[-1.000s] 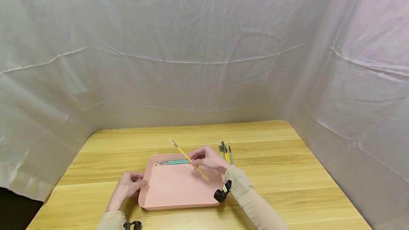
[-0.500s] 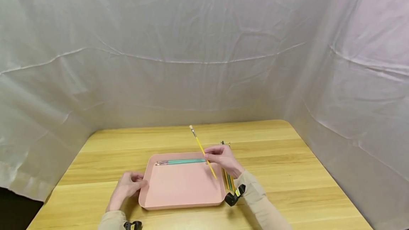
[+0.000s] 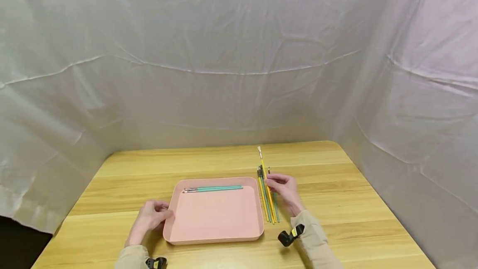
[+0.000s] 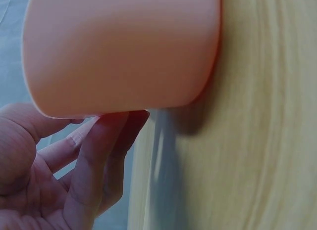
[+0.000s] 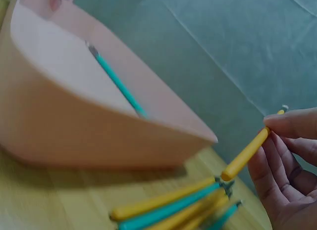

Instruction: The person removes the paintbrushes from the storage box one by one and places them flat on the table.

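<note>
My right hand (image 3: 285, 190) pinches a yellow paintbrush (image 5: 247, 153) between thumb and fingers, bristles pointing away and up. It is held over a row of yellow and teal paintbrushes (image 3: 263, 202) lying on the table just right of the pink tray (image 3: 214, 221). Inside the tray, two teal paintbrushes (image 3: 216, 188) lie side by side along the far wall, bristles to the left. At the tray's left side, my left hand (image 3: 148, 221) grips the rim, thumb inside and fingers (image 4: 99, 156) against the outside in the left wrist view.
The wooden table (image 3: 347, 215) carries the tray and brushes. Grey cloth (image 3: 224, 94) hangs behind it and along both sides. Each wrist wears a black camera (image 3: 291, 235) on a strap.
My right hand has moved right with the yellow paintbrush, from above the tray to above the row of paintbrushes, and the brush has turned more upright. My left hand stays on the rim.
</note>
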Motion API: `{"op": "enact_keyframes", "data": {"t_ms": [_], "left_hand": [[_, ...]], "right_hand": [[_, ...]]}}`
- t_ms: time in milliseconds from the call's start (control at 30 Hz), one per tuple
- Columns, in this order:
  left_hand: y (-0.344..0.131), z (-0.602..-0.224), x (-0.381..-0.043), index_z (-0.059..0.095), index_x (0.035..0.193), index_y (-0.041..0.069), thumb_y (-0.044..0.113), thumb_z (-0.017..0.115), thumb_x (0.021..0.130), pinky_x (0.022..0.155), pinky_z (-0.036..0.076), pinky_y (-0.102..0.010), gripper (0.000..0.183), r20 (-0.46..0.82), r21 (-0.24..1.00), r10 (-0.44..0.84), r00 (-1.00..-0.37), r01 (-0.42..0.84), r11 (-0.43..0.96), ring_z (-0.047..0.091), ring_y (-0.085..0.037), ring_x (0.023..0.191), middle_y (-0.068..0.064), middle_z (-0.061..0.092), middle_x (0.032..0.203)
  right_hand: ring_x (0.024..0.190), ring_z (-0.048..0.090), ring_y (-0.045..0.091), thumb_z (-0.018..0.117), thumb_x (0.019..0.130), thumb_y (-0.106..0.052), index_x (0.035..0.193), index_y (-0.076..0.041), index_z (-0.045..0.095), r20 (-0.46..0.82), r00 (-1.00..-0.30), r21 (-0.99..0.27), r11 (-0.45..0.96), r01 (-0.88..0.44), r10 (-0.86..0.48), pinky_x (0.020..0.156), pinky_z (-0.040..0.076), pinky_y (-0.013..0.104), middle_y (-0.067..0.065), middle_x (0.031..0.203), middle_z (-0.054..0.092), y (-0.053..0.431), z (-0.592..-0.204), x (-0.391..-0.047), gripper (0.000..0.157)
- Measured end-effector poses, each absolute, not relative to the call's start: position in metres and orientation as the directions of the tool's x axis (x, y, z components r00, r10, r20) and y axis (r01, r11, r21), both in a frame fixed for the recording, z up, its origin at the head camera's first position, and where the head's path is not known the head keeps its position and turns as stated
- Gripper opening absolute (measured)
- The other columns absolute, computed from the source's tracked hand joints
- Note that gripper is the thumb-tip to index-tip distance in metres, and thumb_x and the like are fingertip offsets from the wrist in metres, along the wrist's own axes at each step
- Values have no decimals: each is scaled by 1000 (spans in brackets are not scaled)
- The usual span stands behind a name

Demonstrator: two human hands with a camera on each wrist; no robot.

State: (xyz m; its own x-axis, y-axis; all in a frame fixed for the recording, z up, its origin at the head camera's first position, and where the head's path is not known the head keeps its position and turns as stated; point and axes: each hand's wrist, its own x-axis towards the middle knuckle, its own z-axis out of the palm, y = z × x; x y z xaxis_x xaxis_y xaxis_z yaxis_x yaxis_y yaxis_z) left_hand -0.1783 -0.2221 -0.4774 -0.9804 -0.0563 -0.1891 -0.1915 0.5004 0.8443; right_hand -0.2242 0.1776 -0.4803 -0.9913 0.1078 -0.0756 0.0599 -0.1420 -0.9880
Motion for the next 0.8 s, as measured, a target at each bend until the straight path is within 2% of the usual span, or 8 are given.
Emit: {"op": "enact_keyframes", "data": {"t_ms": [300, 500, 600, 800], "left_hand": [[-221, -478, -179, 65, 107, -16, 0, 67, 80, 63, 62, -34, 32, -198, 845, -51, -979, -197, 497, 67, -17, 74, -13, 72, 86], [-221, -477, -179, 65, 108, -17, 0, 66, 80, 63, 62, -35, 32, -205, 843, -51, -977, -203, 498, 67, -16, 74, -15, 72, 87], [-221, -477, -179, 65, 108, -17, 0, 66, 80, 63, 62, -35, 32, -206, 845, -52, -977, -205, 494, 67, -16, 74, -15, 72, 87], [-220, -478, -179, 65, 108, -17, 0, 67, 80, 64, 62, -35, 33, -202, 849, -51, -978, -201, 489, 68, -17, 74, -13, 72, 87]], "right_hand": [[62, 65, 6, 72, 85, 6, 117, 17, 64, -68, -969, -997, -46, 59, 238, 60, 56, 19, -3, 77, 75, 195, -491, -221, 35], [61, 63, 8, 71, 83, 8, 115, 18, 64, -78, -963, -996, -62, 64, 260, 57, 55, 20, -3, 73, 72, 199, -500, -220, 34], [62, 64, 9, 71, 83, 9, 113, 18, 66, -70, -962, -998, -22, 66, 262, 57, 55, 21, -1, 73, 72, 200, -505, -220, 32], [61, 64, 11, 73, 82, 6, 108, 15, 69, -47, -960, -990, 115, 82, 275, 55, 54, 21, 11, 80, 75, 202, -512, -221, 28]]}}
